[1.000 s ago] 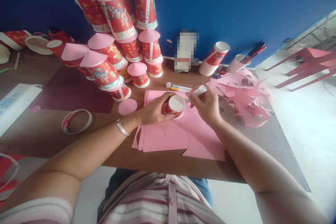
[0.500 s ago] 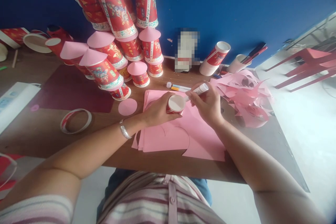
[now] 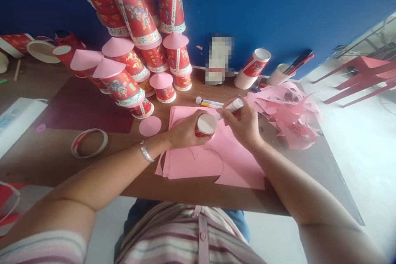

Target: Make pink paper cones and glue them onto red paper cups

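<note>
While the left hand [image 3: 185,131] is curling around a small red printed paper cup with a round white end [image 3: 207,124], its fingers are clasping the cup's side and the white end is facing up. The cup is sitting over a stack of pink paper sheets [image 3: 192,169]; whether it is touching them is hard to tell. The right hand [image 3: 243,121] is pinching a white cylindrical tube [image 3: 236,105] between thumb and fingers, and the tube's lower end is pointing toward the cup's rim, too close to tell whether they are touching. A flat pink paper disc [image 3: 150,126] is lying just beside the stack, on the left, and two slim pens [image 3: 212,104] are lying beyond it. Curled pink paper scraps [image 3: 291,105] are heaping up on the right, and red paper cups with pink cone tops [image 3: 139,16] are towering at the back left.
</note>
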Demonstrator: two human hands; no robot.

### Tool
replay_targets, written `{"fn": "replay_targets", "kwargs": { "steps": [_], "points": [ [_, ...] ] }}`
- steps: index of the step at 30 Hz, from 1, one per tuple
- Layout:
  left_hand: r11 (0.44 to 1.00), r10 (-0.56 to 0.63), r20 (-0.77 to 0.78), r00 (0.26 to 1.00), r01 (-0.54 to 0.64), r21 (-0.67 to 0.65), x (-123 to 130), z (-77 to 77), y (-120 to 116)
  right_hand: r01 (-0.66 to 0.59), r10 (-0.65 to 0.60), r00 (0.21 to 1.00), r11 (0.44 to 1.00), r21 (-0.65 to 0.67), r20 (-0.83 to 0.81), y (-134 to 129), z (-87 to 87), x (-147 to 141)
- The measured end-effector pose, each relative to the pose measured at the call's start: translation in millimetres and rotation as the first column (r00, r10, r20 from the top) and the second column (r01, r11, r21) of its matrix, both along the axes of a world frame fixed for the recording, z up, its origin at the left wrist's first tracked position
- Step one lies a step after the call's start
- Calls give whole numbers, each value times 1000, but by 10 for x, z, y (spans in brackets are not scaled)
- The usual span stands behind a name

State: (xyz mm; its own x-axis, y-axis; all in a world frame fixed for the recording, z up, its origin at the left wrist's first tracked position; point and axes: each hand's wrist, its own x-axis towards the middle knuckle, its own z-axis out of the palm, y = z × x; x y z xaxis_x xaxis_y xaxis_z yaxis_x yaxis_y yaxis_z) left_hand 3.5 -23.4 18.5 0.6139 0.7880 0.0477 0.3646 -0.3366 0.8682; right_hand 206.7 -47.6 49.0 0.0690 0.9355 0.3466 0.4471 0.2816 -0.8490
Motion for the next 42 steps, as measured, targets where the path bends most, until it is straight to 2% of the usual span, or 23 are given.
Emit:
{"fn": "replay_targets", "kwargs": {
  "steps": [7, 10, 13, 19, 25, 32, 35, 38, 42],
  "points": [
    [999, -6, -52, 999, 4, -37, -8, 3, 7, -13, 15, 995, 1000, 18, -97, 18, -41, 2],
    [998, -27, -89, 996, 23, -53, -16, 15, 19, -40, 40, 999, 999, 7, -27, 5, 5, -16],
    [998, -40, -81, 996, 35, -58, -26, 22, 23, -15, 16, 999, 1000, -21, 42, 19, 24, -16],
    [997, -39, -72, 997, 34, -69, -30, 35, 24, -21, 21, 1000, 1000, -14, 4, 61, 25, 11],
    [997, -62, -72, 996, 58, -54, -22, 62, 32, -103, 103, 987, 995, -4, 125, 104, 84, 3],
    [993, -72, -32, 997, 69, -94, -31, 58, 31, -81, 93, 986, 993, -87, 139, 184, 80, 14],
    [994, -84, -35, 996, 81, -79, -37, 49, 36, -113, 122, 985, 991, -77, 124, 163, 143, -17],
    [994, -80, -53, 995, 76, -75, -38, 31, 45, -148, 157, 970, 987, -59, 184, 153, 187, -55],
    [995, -77, -39, 996, 74, -62, -31, 8, 51, -128, 136, 966, 990, -52, 221, 198, 167, -80]
  ]
}}
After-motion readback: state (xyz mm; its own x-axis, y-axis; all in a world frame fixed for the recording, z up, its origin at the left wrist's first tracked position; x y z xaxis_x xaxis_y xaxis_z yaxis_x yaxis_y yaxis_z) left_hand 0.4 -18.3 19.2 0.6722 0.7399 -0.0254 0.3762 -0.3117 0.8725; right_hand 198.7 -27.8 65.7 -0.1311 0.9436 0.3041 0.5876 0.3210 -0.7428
